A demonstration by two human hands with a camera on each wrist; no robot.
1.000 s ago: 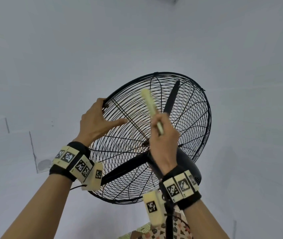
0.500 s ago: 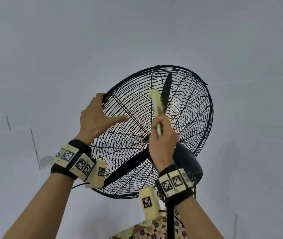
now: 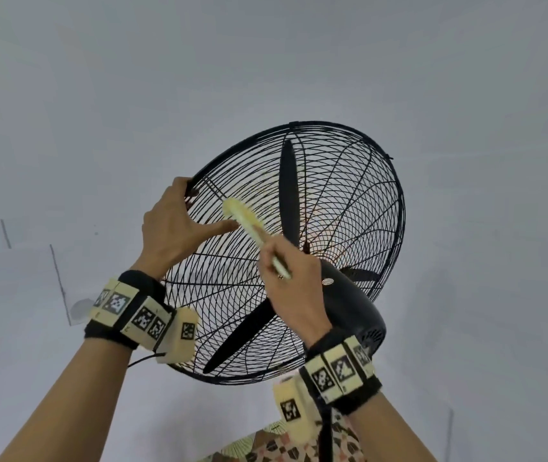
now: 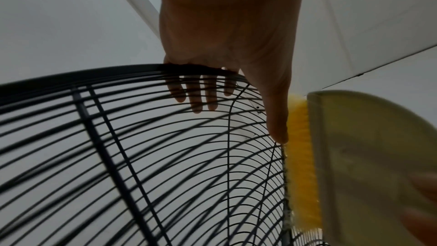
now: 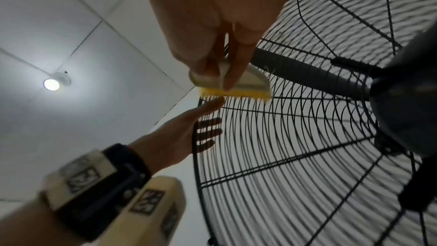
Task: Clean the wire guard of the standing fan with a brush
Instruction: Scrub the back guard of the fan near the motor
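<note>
The black standing fan tilts upward, and I look at the back of its wire guard from below. My left hand grips the guard's rim at upper left: fingers hook over the rim and show through the wires, thumb lies on the rear wires. My right hand holds a pale yellow brush by its handle. Its yellow bristles press on the rear wires just beside the left thumb. The brush shows under my right fingers too.
The black motor housing and the fan's pole stand just right of my right wrist. Black blades sit inside the guard. A lit ceiling lamp hangs at left. Patterned cloth shows at the bottom edge.
The brush head has swung left across the rear wires, from near the upright blade to beside my left thumb. My left hand keeps its grip on the rim.
</note>
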